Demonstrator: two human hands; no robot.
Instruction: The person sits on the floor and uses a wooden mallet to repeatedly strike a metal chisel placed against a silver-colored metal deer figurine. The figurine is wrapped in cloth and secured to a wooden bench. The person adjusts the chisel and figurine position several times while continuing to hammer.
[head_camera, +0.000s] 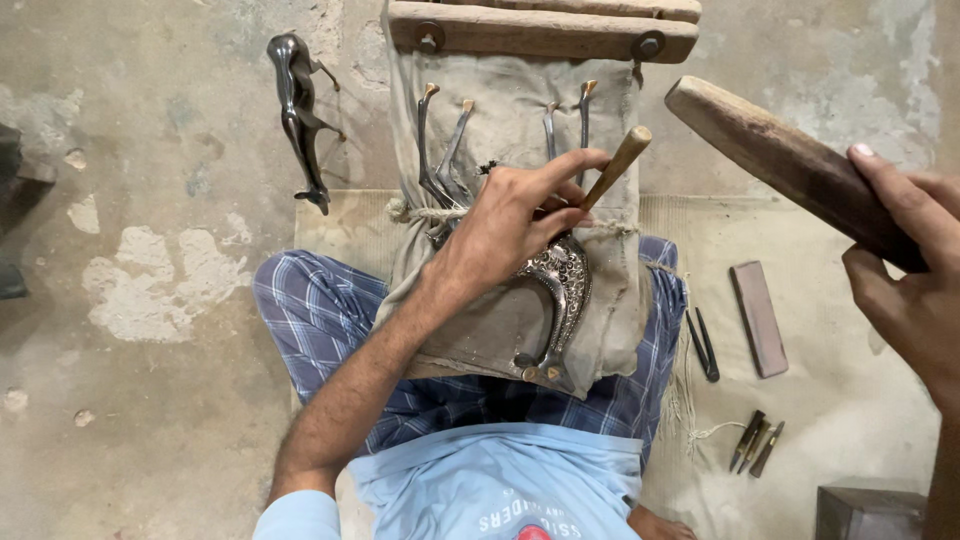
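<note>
My left hand (515, 215) grips a small chisel with a wooden handle (618, 165), its tip hidden against an engraved metal animal figure (560, 290). The figure lies on its side, tied with twine onto a cloth-covered wooden block (500, 110) that rests on my lap; its thin legs (440, 140) point away from me. My right hand (915, 275) holds a wooden mallet (790, 160) raised to the right, above and apart from the chisel.
A dark metal animal figure (300, 115) lies on the concrete floor at upper left. On a mat to my right lie a sharpening stone (758, 318), a pair of dark tweezers (702, 345) and several small chisels (756, 443). A dark box (868, 512) stands at bottom right.
</note>
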